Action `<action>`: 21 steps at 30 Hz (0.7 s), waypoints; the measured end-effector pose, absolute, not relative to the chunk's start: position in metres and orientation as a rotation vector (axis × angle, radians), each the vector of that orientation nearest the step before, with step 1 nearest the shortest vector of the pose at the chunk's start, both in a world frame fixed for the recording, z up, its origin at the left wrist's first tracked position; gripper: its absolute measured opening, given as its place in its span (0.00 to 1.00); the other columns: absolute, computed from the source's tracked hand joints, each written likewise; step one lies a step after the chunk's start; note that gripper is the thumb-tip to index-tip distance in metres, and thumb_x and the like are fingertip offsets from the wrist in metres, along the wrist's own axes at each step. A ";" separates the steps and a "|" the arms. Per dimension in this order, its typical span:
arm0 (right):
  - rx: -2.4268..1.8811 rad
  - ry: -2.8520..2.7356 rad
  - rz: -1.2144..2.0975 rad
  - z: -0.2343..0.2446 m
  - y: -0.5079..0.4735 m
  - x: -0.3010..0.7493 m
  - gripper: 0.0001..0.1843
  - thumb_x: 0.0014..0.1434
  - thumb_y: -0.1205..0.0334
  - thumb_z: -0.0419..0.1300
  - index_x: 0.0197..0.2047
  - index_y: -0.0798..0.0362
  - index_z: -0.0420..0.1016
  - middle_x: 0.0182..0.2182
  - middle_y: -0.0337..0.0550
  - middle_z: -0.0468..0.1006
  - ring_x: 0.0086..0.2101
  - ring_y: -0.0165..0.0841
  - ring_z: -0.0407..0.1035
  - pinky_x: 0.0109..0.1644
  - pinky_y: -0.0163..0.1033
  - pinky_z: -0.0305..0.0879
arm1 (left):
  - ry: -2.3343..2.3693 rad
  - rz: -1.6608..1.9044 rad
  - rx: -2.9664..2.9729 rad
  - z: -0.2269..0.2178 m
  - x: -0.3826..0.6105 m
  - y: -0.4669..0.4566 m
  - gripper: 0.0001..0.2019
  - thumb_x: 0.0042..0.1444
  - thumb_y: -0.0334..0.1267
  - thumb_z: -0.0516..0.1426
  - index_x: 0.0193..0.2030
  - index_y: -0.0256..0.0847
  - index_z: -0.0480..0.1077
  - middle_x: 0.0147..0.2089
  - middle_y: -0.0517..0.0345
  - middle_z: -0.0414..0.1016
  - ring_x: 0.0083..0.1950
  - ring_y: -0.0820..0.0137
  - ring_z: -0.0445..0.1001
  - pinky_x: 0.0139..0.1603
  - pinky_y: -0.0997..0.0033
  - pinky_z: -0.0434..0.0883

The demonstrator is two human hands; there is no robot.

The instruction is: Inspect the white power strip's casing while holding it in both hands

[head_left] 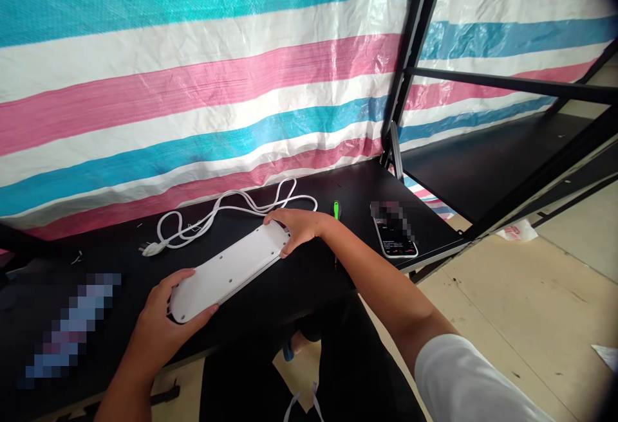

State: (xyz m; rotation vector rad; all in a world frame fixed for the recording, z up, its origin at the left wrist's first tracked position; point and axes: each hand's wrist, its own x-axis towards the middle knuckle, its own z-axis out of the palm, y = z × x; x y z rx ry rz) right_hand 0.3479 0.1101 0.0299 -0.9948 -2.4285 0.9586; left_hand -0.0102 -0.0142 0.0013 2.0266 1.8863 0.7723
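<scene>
On a black workbench (313, 280), the left hand (164, 309) and right hand (299, 229) grip opposite ends of a white power strip (226, 274).

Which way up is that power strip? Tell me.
Face down: the white power strip shows a plain back with small round holes and no sockets, held between the left hand and the right hand.

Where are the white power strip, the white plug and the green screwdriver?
white power strip (226, 274): head view, on its flat underside.
white plug (151, 249): head view, on its body.
green screwdriver (336, 210): head view, on its handle.
</scene>
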 end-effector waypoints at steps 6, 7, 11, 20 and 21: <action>-1.022 -2.482 0.978 0.031 0.108 0.348 0.52 0.46 0.54 0.80 0.70 0.49 0.64 0.68 0.54 0.68 0.61 0.52 0.71 0.61 0.52 0.71 | 1.857 0.814 2.009 0.000 -0.011 -0.013 0.35 0.50 0.59 0.67 0.63 0.50 0.68 0.69 0.51 0.71 0.69 0.45 0.71 0.72 0.46 0.68; -1.021 -2.481 0.974 0.031 0.108 0.347 0.52 0.45 0.55 0.80 0.70 0.50 0.64 0.68 0.54 0.68 0.61 0.53 0.71 0.61 0.52 0.72 | 1.848 0.822 2.015 0.000 -0.012 -0.013 0.35 0.50 0.59 0.67 0.63 0.50 0.68 0.69 0.50 0.71 0.69 0.45 0.71 0.72 0.46 0.68; -0.999 -2.493 0.935 0.030 0.107 0.345 0.53 0.44 0.54 0.81 0.70 0.49 0.64 0.68 0.55 0.69 0.61 0.54 0.70 0.61 0.53 0.71 | 1.817 0.853 2.044 -0.001 -0.013 -0.013 0.36 0.49 0.59 0.69 0.62 0.50 0.68 0.69 0.50 0.72 0.69 0.44 0.71 0.72 0.46 0.68; -0.969 -2.444 0.967 0.030 0.107 0.348 0.54 0.42 0.53 0.81 0.69 0.46 0.65 0.65 0.50 0.72 0.61 0.51 0.71 0.63 0.51 0.69 | 1.835 0.814 1.998 0.002 -0.012 -0.016 0.35 0.51 0.58 0.66 0.63 0.49 0.66 0.68 0.48 0.72 0.68 0.45 0.72 0.69 0.47 0.70; -0.979 -2.434 0.981 0.031 0.107 0.349 0.53 0.42 0.51 0.81 0.69 0.45 0.66 0.65 0.49 0.72 0.60 0.51 0.71 0.62 0.50 0.70 | 1.833 0.822 1.998 0.002 -0.012 -0.017 0.35 0.51 0.58 0.66 0.63 0.48 0.66 0.68 0.47 0.72 0.68 0.45 0.72 0.68 0.47 0.70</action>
